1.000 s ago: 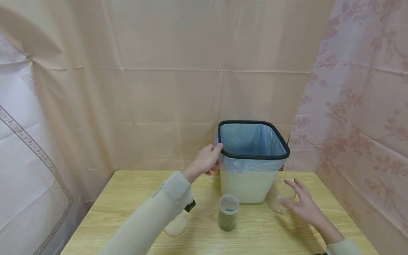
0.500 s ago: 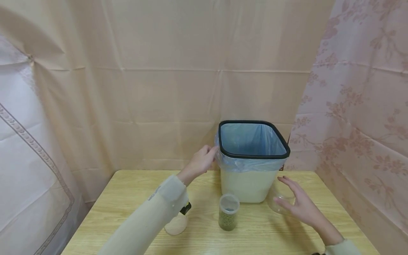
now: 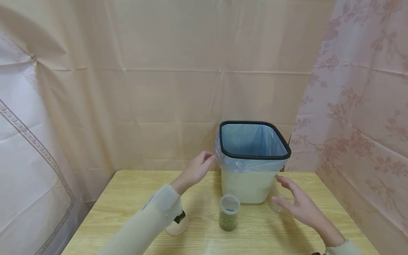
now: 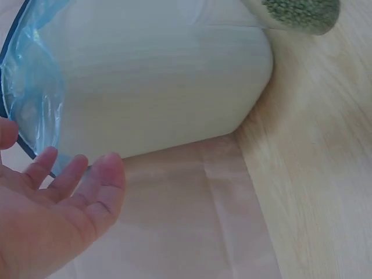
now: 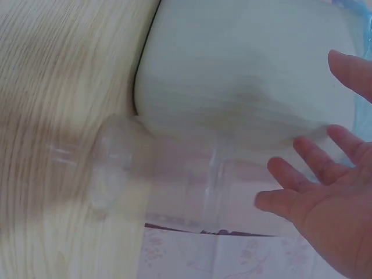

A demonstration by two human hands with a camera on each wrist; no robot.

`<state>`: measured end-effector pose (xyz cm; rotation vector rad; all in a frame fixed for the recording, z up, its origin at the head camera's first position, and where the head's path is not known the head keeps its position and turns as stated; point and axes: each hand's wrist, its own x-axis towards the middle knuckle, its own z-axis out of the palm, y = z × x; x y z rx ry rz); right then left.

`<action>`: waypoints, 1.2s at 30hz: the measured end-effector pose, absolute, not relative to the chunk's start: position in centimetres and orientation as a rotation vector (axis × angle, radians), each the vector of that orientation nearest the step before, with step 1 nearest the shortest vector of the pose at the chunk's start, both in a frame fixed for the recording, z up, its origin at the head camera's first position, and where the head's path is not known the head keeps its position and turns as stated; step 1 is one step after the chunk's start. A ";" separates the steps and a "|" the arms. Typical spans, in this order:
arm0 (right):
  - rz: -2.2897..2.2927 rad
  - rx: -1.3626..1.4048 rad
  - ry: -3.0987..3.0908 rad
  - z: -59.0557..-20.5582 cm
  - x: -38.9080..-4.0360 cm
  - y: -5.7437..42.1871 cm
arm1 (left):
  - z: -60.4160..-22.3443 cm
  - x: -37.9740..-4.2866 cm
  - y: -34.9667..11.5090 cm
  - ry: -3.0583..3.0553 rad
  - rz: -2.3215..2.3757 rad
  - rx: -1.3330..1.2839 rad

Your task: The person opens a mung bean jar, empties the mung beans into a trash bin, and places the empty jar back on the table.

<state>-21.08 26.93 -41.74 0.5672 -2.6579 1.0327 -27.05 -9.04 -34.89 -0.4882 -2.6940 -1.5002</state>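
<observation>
A beige cloth hangs behind a wood-grained bench. Toward its far side stands a cream bin, round-cornered, black-rimmed, a translucent blue liner folded over its wall; it is upright, mouth upward, long axis vertical. Beside it a clear jar also stands upright. The left grip, fingers loosely parted, is at the liner; the right grip, fingers apart, is by the jar.

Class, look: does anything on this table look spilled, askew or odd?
No spill or damage shows. The blue liner looks untidy: on the side of the bin nearest the left hand, it puffs out, crumpled, below the black rim instead of lying flat.
</observation>
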 end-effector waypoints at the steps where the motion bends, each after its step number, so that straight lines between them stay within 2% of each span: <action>1: 1.028 0.580 -2.650 -41.6 -21.0 26.8 | -35.1 -27.0 -9.1 -2.682 -1.508 -0.505; 18: 0.979 0.670 -2.569 -40.3 -19.9 24.4 | -38.5 -26.1 -9.6 -2.546 -1.804 -0.617; 36: 0.896 0.786 -2.548 -40.2 -20.4 23.2 | -41.9 -25.2 -11.1 -2.472 -1.948 -0.716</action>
